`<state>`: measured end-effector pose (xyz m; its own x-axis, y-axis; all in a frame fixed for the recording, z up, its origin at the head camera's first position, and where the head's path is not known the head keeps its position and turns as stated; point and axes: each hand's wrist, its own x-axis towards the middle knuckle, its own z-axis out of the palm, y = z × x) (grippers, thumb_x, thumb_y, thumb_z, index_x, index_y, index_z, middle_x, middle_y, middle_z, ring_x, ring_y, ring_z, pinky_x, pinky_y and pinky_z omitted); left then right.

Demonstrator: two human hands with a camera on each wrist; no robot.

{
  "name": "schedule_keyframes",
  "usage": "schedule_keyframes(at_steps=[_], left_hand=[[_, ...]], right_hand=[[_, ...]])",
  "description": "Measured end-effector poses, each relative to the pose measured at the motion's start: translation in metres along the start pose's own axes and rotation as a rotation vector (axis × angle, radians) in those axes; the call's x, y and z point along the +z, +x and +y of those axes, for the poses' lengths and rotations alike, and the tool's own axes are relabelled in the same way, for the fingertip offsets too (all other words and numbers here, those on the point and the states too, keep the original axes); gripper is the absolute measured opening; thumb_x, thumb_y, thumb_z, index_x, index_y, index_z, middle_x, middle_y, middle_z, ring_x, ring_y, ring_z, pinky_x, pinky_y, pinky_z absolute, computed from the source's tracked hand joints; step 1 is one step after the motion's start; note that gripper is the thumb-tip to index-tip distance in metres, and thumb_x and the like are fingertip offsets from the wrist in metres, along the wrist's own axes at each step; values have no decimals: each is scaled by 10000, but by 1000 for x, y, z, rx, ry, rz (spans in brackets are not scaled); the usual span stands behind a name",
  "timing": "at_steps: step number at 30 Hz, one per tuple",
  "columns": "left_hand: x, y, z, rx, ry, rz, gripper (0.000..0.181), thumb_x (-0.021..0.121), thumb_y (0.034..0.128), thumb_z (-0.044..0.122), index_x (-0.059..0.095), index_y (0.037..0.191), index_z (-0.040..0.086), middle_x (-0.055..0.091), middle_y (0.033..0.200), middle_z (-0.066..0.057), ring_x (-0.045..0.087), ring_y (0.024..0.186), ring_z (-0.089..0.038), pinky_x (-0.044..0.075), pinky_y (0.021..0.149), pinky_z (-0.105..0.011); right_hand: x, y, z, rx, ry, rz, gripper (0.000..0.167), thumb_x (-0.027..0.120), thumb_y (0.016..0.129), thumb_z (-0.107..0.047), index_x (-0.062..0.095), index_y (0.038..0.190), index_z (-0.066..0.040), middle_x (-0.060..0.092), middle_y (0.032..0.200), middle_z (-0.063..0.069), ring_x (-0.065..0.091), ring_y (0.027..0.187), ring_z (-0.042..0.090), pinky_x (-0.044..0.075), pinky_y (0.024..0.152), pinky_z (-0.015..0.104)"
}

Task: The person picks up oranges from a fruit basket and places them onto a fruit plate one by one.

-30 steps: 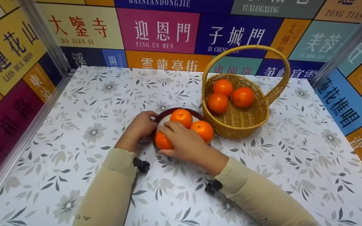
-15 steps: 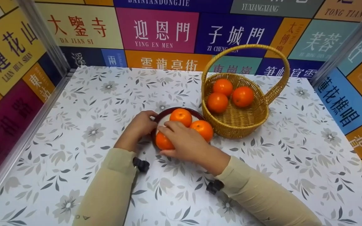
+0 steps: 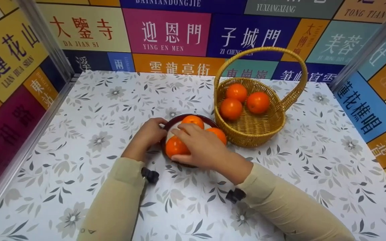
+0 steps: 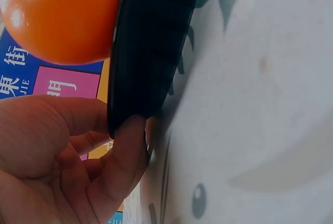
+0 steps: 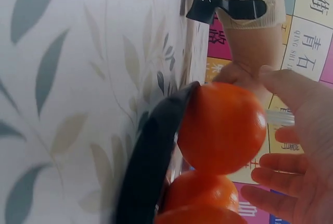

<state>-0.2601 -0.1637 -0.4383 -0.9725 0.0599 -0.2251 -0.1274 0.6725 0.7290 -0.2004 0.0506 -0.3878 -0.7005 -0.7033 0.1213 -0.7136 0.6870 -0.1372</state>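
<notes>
My left hand (image 3: 147, 135) pinches the left rim of a dark, pale-centred plate (image 4: 151, 41), thumb and fingers on its edge. Three oranges sit on that plate. Over the nearest orange (image 3: 175, 147) hovers my right hand (image 3: 206, 147), its fingers spread and relaxed. In the right wrist view, a gap shows between this orange (image 5: 223, 127) and the fingers. The back orange (image 3: 193, 120) and the right-hand orange (image 3: 218, 135) are partly hidden by the right hand in the head view.
A woven basket (image 3: 251, 140) with a tall handle stands right beside the plate, holding three more oranges (image 3: 231, 109). The floral-covered table (image 3: 95, 110) is bordered at the back and sides by coloured panels with lettering (image 3: 168, 33).
My right hand has loosened from the nearest orange and shifted slightly right and back, uncovering more of it. The left hand stays at the plate's rim.
</notes>
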Motion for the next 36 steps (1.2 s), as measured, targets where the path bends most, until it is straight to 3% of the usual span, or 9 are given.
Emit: schedule_keyframes(at_steps=[7, 11, 22, 27, 36], left_hand=[[0, 0, -1, 10, 3, -4, 403, 610, 902, 99, 676, 1299, 74, 707, 1081, -137, 622, 909, -251, 515, 820, -340], [0, 1, 0, 0, 6, -11, 421, 609, 900, 96, 665, 1317, 70, 711, 1133, -150, 628, 949, -264, 519, 861, -363], [-1, 3, 0, -48, 9, -41, 408, 604, 930, 111, 648, 1335, 100, 687, 1169, -142, 620, 985, -276, 517, 890, -375], [0, 3, 1, -69, -4, -45, 412, 607, 931, 112, 644, 1341, 112, 681, 1186, -132, 614, 1004, -274, 515, 898, -372], [0, 1, 1, -46, -7, -34, 414, 588, 925, 93, 653, 1334, 99, 693, 1177, -137, 617, 956, -267, 516, 833, -346]], right_hand=[[-12, -2, 11, -58, -48, 166, 734, 684, 912, -617, 563, 1479, -167, 582, 1443, 85, 587, 1312, 284, 580, 954, 477], [-20, -2, 20, -70, -49, 200, 754, 668, 925, -622, 546, 1492, -141, 581, 1457, 90, 579, 1331, 280, 559, 1009, 466], [-36, -4, 50, 5, 30, 237, 772, 666, 929, -617, 522, 1517, -137, 556, 1502, 79, 528, 1383, 294, 469, 1134, 481], [-41, -4, 67, 85, 85, 259, 810, 677, 913, -632, 476, 1551, -175, 501, 1559, 73, 472, 1436, 303, 397, 1186, 535], [-41, -5, 97, 215, 191, 339, 848, 679, 891, -671, 450, 1570, -219, 441, 1596, 60, 407, 1481, 286, 370, 1203, 555]])
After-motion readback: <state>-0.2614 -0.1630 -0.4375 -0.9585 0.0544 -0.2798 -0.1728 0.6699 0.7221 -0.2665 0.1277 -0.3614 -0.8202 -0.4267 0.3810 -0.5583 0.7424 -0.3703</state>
